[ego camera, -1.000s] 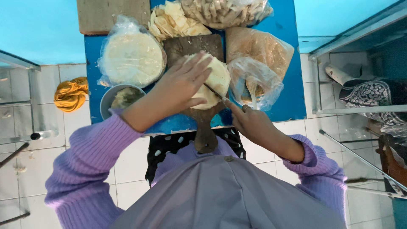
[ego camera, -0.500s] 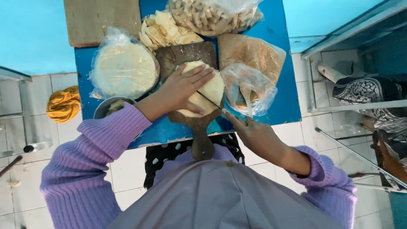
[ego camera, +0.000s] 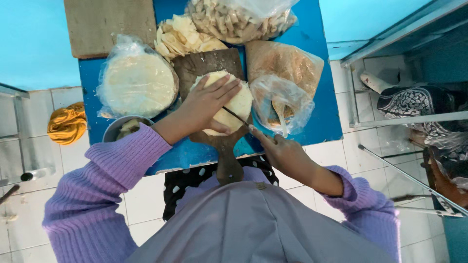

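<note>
The left hand (ego camera: 209, 102) lies flat on a stack of pale round flatbreads (ego camera: 233, 103), its grip spread wide with the fingers fanned across the top and pressing down. The right hand (ego camera: 285, 153) has its grip closed around the handle of a knife (ego camera: 237, 117), whose thin blade runs slantwise across the near edge of the stack, just below the left fingertips. The stack sits on a dark wooden cutting board (ego camera: 209, 65) whose handle points back toward the person.

The board rests on a blue tabletop (ego camera: 317, 87). To the left of it is a clear bag of round flatbreads (ego camera: 136, 83), and nearer the person a metal bowl (ego camera: 117, 129) partly hidden by the left sleeve. Behind the board lies a heap of cut pale pieces (ego camera: 183, 36); beyond that, a bag of stubby fried snacks (ego camera: 241, 17). To the right are a bag of brown crumbs (ego camera: 285, 61) and a smaller open bag with a spoon (ego camera: 282, 104). A bare wooden board (ego camera: 109, 22) lies at the far left corner.

The floor is white tile, with an orange cloth (ego camera: 67, 122) on it at the left. The wall is turquoise.
</note>
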